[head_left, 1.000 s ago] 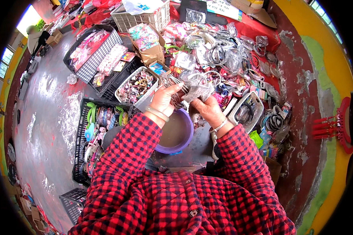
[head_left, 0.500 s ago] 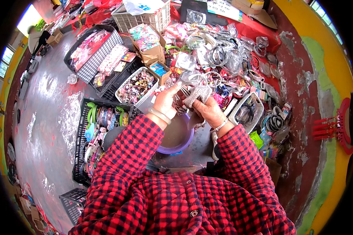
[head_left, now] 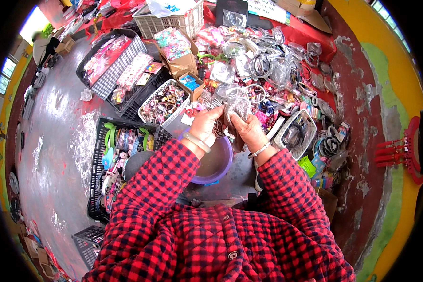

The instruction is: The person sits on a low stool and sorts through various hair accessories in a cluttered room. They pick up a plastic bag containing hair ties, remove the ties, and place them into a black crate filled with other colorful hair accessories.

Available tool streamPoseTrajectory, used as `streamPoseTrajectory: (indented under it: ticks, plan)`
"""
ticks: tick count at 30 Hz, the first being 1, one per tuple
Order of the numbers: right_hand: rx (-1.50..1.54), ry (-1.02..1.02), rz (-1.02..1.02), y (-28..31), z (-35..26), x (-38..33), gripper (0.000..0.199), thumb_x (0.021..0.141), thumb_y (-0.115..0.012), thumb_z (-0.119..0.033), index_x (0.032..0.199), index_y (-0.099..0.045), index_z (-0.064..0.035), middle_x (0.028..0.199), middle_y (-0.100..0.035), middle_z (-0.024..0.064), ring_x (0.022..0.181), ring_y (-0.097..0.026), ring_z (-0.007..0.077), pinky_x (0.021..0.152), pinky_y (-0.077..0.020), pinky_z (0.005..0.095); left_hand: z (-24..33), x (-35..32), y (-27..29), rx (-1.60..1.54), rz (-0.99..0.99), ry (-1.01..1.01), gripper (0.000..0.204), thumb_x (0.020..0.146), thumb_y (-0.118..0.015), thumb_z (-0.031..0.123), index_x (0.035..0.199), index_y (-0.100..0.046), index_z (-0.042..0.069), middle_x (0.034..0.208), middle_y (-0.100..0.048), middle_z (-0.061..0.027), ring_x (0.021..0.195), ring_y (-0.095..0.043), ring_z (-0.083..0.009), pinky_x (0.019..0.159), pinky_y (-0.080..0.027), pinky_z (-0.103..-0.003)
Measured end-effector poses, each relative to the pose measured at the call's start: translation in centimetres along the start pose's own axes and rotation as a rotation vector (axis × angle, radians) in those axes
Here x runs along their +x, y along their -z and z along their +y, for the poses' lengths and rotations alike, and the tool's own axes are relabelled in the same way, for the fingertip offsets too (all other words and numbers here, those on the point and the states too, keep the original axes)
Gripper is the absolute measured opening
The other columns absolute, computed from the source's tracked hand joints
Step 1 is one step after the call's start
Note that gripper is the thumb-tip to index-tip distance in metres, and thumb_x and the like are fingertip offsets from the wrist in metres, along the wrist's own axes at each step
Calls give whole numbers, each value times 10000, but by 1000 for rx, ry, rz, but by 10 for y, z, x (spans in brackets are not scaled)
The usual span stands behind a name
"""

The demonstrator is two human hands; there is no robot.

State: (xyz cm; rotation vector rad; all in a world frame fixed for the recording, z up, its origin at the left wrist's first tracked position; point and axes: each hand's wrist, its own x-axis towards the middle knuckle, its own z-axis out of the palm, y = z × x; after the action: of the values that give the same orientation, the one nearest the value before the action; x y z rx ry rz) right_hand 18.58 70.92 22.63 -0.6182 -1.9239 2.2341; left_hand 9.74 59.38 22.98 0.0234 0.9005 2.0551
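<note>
A clear plastic bag [head_left: 236, 106] is gripped by both hands, left hand [head_left: 205, 125] and right hand [head_left: 248, 130], above a purple bowl [head_left: 217, 162], beside white baskets [head_left: 163, 101].

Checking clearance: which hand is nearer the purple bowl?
Left. The left hand is right above the purple bowl's rim; the right hand is off to its right.

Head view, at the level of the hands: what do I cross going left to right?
Black crate of hair accessories → left hand → clear plastic bag → right hand → white mesh basket → red plastic rack by the wall.
</note>
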Motion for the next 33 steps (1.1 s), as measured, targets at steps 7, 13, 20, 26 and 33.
streamPoseTrajectory:
  ticks: [7,13,20,26,33]
  plan:
    - [178,19,-171,3,-8,-2,271,877,-535,-174,1089,-548,-6,971,-604,39,849,-568,129,761,-457,264,15,6,8,-18,94,41,132,827,-597,184,851,-613,55,697,-592,-21,569,-544,-123,510,-431,-246]
    - [216,46,-367,10,-16,-5,337,851,-556,-124,1161,-511,1,1079,-591,68,939,-573,156,841,-448,293,35,8,10,-115,152,96,98,828,-583,171,850,-584,75,670,-571,-8,557,-509,-101,523,-450,-245]
    - [266,72,-341,6,-23,-12,314,846,-562,-109,1136,-525,5,1018,-602,55,903,-564,136,795,-453,269,33,7,15,-118,65,155,128,843,-564,167,919,-589,67,697,-596,-22,580,-546,-127,568,-479,-266]
    - [105,89,-133,4,-7,-5,265,875,-530,-159,1092,-550,-8,926,-590,21,800,-538,98,701,-450,247,21,-1,0,-31,32,152,150,830,-603,212,883,-607,72,720,-600,-12,600,-554,-122,560,-460,-250]
    - [266,52,-162,3,-12,-6,275,889,-498,-160,1117,-537,-13,980,-597,46,857,-562,121,740,-464,262,26,1,3,-36,140,105,132,823,-610,193,870,-601,70,697,-588,-17,585,-548,-127,520,-439,-251]
